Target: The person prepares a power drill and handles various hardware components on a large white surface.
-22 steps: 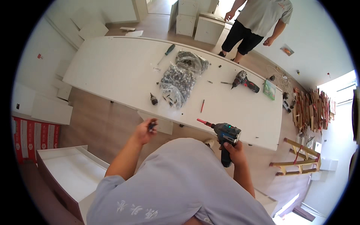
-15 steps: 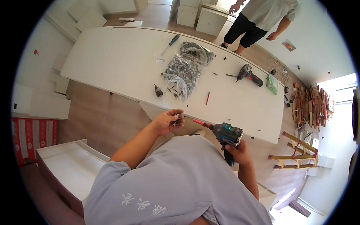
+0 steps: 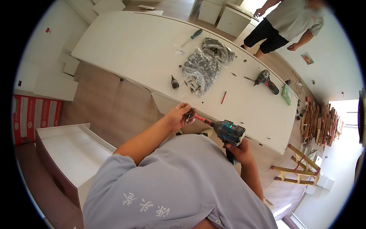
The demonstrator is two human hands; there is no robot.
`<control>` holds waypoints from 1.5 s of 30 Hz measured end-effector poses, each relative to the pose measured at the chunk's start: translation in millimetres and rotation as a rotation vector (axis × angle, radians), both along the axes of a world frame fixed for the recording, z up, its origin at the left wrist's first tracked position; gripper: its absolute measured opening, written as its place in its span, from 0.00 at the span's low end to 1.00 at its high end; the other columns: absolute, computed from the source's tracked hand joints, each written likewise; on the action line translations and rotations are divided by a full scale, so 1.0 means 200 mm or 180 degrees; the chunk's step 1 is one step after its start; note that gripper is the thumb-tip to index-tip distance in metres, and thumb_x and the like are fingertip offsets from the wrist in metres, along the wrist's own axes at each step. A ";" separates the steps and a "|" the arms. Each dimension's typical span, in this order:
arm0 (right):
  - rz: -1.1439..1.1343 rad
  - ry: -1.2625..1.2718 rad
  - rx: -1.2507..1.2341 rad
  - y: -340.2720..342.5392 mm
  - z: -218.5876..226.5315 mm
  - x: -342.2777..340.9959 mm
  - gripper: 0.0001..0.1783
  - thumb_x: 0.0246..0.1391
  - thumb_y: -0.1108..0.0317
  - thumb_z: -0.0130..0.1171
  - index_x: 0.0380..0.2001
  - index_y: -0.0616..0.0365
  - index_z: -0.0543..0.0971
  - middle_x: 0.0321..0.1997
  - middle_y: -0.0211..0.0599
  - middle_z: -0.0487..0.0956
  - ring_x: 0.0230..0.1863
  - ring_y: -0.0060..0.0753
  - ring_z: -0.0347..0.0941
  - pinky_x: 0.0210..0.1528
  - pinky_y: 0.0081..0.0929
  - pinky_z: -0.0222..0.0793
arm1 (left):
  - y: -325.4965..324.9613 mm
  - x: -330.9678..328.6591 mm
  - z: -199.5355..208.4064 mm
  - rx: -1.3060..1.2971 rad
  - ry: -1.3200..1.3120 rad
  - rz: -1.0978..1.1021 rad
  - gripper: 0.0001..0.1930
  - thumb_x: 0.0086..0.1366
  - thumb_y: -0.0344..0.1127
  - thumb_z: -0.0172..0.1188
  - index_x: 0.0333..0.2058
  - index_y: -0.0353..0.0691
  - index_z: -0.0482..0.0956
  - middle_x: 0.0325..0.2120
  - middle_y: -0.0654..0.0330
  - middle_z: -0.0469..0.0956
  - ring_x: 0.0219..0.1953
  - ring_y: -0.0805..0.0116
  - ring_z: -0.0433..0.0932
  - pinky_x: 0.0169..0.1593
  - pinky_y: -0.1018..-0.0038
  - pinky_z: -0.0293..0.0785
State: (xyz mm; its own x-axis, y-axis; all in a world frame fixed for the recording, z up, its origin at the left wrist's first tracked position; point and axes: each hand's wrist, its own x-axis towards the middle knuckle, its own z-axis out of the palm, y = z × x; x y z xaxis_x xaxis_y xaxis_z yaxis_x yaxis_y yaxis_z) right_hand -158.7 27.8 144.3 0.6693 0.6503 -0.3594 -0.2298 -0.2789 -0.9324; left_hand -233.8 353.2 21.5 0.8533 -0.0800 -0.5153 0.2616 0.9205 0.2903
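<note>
My right hand is wrapped round the grip of a blue and black cordless driver. Its long red bit points left, and the tip meets the fingers of my left hand. That hand is closed with several small dark fittings pinched at the fingertips; their exact kind is too small to make out. Both hands are just off the near edge of a long white panel. On it lie clear plastic bags of small metal fittings and a red pencil.
A second cordless drill, a green box, a screwdriver and a dark drill chuck lie on the panel. Beyond it stands another person. A yellow stepladder is at right, a white-topped cabinet at left.
My left hand has moved right and the driver slightly left, so the bit's tip now reaches the left fingertips. The panel sits farther right and slightly rotated in view.
</note>
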 end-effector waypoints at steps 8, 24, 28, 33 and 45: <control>-0.0055 0.0111 -0.0177 0.05 -0.02 -0.01 0.12 0.58 0.73 0.67 0.45 0.61 0.81 0.36 0.26 0.81 0.38 0.20 0.73 0.42 0.26 0.72 | -0.03 -0.03 -0.05 0.0241 0.0100 -0.0399 0.07 0.75 0.40 0.56 0.44 0.46 0.75 0.40 0.63 0.84 0.40 0.68 0.84 0.42 0.66 0.86; -0.0126 -0.0869 -0.1885 0.46 -0.42 0.33 0.21 0.59 0.57 0.65 0.47 0.63 0.78 0.32 0.41 0.84 0.32 0.37 0.82 0.40 0.36 0.76 | 0.04 -0.16 -0.63 0.0621 0.0866 -0.0423 0.16 0.69 0.20 0.48 0.52 0.41 0.73 0.44 0.55 0.80 0.41 0.60 0.81 0.46 0.62 0.84; 0.0753 -0.1547 -0.2375 0.56 -0.34 0.43 0.24 0.59 0.55 0.63 0.50 0.63 0.77 0.42 0.52 0.84 0.46 0.55 0.81 0.48 0.46 0.75 | 0.13 -0.42 -0.59 0.0492 0.1008 -0.0133 0.18 0.67 0.17 0.49 0.52 0.41 0.73 0.46 0.54 0.79 0.43 0.59 0.82 0.47 0.60 0.84; 0.1427 -0.1911 -0.2712 0.73 -0.21 0.45 0.25 0.58 0.54 0.62 0.50 0.63 0.76 0.46 0.56 0.83 0.49 0.59 0.79 0.53 0.48 0.75 | 0.15 -0.62 -0.63 0.0281 0.0953 0.0121 0.17 0.69 0.19 0.52 0.53 0.43 0.73 0.47 0.56 0.80 0.45 0.61 0.82 0.49 0.58 0.85; 0.1333 -0.1576 -0.2530 0.68 -0.31 0.57 0.26 0.57 0.51 0.61 0.50 0.61 0.80 0.46 0.53 0.84 0.49 0.57 0.80 0.52 0.47 0.75 | 0.07 -0.42 -0.41 0.0781 0.0619 -0.0417 0.18 0.72 0.24 0.53 0.58 0.45 0.70 0.51 0.60 0.79 0.44 0.64 0.82 0.47 0.63 0.85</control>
